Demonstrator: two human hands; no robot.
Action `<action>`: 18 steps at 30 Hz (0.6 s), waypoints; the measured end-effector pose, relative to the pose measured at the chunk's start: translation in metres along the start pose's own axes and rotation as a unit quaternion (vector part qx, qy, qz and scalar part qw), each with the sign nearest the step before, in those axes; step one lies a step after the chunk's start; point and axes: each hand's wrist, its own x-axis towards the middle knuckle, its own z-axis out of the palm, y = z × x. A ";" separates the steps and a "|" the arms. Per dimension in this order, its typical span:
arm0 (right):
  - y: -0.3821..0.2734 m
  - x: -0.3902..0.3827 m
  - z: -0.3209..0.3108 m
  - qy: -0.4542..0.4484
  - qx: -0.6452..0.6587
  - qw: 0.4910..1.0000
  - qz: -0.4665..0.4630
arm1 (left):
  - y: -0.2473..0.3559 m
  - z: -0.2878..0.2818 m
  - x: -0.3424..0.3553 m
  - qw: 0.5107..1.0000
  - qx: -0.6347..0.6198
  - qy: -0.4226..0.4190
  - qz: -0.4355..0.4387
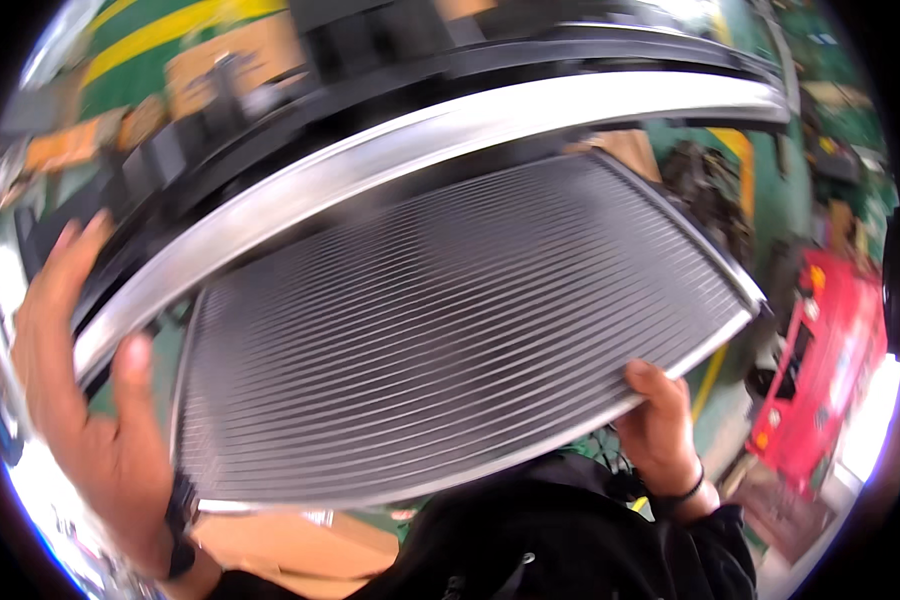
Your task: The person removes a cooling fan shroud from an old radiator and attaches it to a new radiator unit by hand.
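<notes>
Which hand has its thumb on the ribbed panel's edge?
The right hand: its thumb overlaps the ribbed panel; the left hand is by the curved silver bar.

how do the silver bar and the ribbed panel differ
The silver bar is long and narrow, whereas the ribbed panel is broad.
The bar looks smooth and bright; the panel is dark grey, crossed by many thin pale lines.
The bar's end is by the left hand, while the panel's near edge is in the right hand.
Both show silvery surfaces, the panel along its rim.
</notes>
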 end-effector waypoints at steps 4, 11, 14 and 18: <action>-0.005 -0.005 0.022 -0.040 -0.001 0.999 0.020 | -0.009 -0.009 -0.024 0.999 0.042 -0.022 -0.009; -0.013 -0.006 0.017 -0.029 0.014 0.999 0.037 | -0.021 -0.007 -0.025 0.995 0.100 -0.028 0.009; -0.016 -0.006 0.023 -0.031 0.018 0.999 0.041 | -0.016 -0.004 -0.027 1.000 0.025 -0.015 -0.010; -0.023 -0.006 0.030 -0.041 0.012 0.998 0.047 | -0.019 -0.003 -0.029 0.997 0.057 -0.029 -0.033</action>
